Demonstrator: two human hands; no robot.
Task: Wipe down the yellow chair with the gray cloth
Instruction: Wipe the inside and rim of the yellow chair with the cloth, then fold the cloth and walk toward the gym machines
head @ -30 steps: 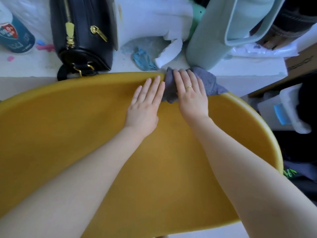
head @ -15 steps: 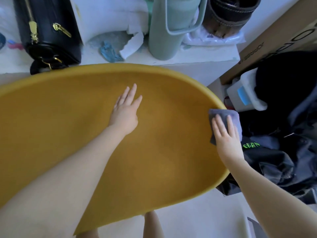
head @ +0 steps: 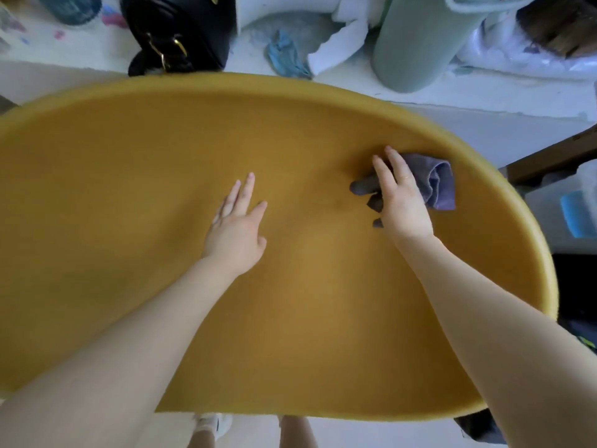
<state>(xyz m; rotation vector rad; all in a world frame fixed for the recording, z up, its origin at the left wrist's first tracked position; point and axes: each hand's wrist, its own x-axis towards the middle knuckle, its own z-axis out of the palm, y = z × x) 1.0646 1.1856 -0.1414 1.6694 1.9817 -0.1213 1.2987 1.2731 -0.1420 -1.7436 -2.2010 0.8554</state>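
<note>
The yellow chair (head: 135,195) fills most of the view as a wide, curved mustard surface with a raised rim. My right hand (head: 402,202) presses the gray cloth (head: 437,181) flat against the chair's upper right part, just inside the rim. The cloth is bunched and sticks out to the right of my fingers, with darker bits showing on their left. My left hand (head: 237,229) lies palm down on the middle of the chair, fingers spread, holding nothing.
Behind the chair, a white ledge carries a black handbag (head: 181,30), a crumpled blue rag (head: 286,56), a pale green rolled mat (head: 416,43) and white foam pieces. A plastic container (head: 578,208) and dark clothes sit at the right. My feet (head: 213,425) show below the chair.
My right hand has slid the cloth from the chair's right rim back inward onto the surface. My left hand stays flat near the middle. The view has shifted.
</note>
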